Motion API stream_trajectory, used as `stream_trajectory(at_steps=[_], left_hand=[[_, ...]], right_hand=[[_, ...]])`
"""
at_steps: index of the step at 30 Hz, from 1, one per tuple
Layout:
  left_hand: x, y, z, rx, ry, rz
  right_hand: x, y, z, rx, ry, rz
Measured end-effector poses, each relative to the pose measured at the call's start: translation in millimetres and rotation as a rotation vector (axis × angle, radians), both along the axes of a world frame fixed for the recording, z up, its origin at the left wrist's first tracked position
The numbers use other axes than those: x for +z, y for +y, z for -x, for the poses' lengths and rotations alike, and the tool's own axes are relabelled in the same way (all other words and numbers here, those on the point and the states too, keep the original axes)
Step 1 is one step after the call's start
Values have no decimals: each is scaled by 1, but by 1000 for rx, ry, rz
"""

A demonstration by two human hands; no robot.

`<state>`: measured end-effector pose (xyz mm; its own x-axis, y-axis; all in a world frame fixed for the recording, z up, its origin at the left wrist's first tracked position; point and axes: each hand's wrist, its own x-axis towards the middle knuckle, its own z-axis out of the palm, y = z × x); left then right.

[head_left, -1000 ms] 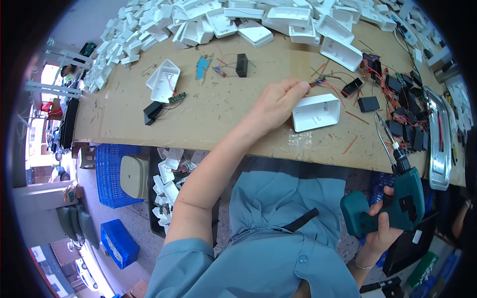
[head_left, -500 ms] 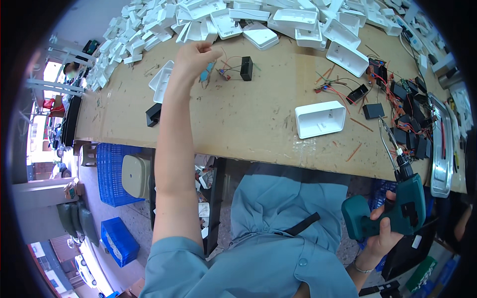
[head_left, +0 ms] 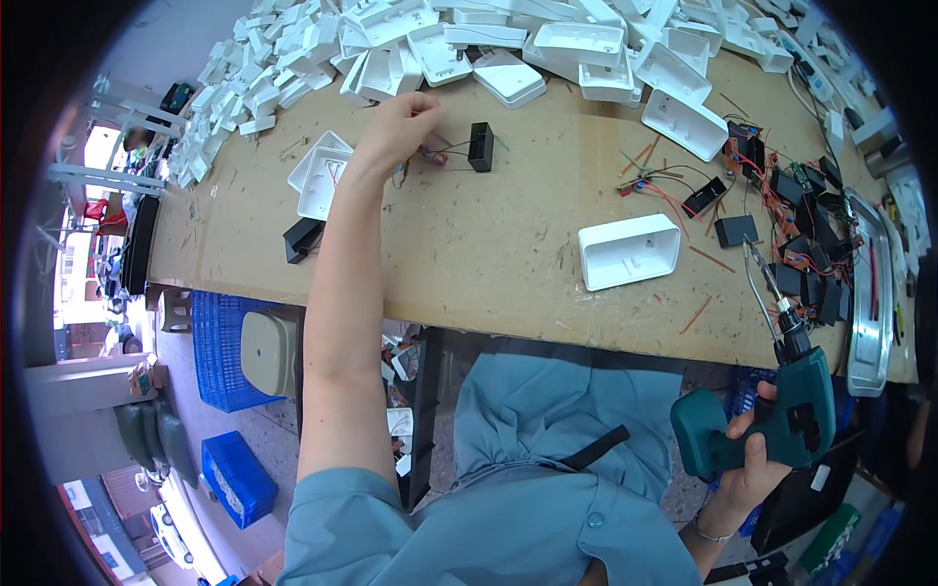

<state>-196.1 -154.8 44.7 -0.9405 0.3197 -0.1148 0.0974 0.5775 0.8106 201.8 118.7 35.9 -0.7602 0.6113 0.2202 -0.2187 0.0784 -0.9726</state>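
My left hand (head_left: 403, 129) reaches across the table with its fingers curled together over a small wired part; what they hold is hidden under the hand. Thin wires run from there to a small black box (head_left: 480, 147) standing just right of the fingers. In my right hand (head_left: 750, 459) is a green soldering gun (head_left: 796, 410), gripped by its handle, its metal tip pointing up over the table's right side. Close to that tip lies a black box (head_left: 735, 230). A white open case (head_left: 630, 252) rests left of the tip, apart from both hands.
White plastic cases (head_left: 576, 44) are heaped along the far side. At right lie several black boxes with red wires (head_left: 806, 210), beside a metal tray (head_left: 865, 322). Two white cases (head_left: 318, 181) and a black box (head_left: 302, 238) sit left of my forearm. Blue crates (head_left: 230, 356) stand below.
My left hand has shifted slightly to the right and nearer, covering the blue piece that showed below it. My right hand and the soldering gun stay almost in place.
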Motion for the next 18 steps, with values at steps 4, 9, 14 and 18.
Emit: stream_trajectory(at_steps=[4, 9, 14, 18], left_hand=[[-7, -13, -17, 16, 201, -373], [3, -10, -51, 30, 329, -622], [27, -1, -73, -83, 393, -721], [53, -2, -85, -97, 493, -608]], right_hand=[[-1, -1, 2, 17, 16, 35], [-2, -4, 4, 53, 20, 100], [0, -8, 8, 60, 48, 160], [2, -12, 10, 79, 67, 216]])
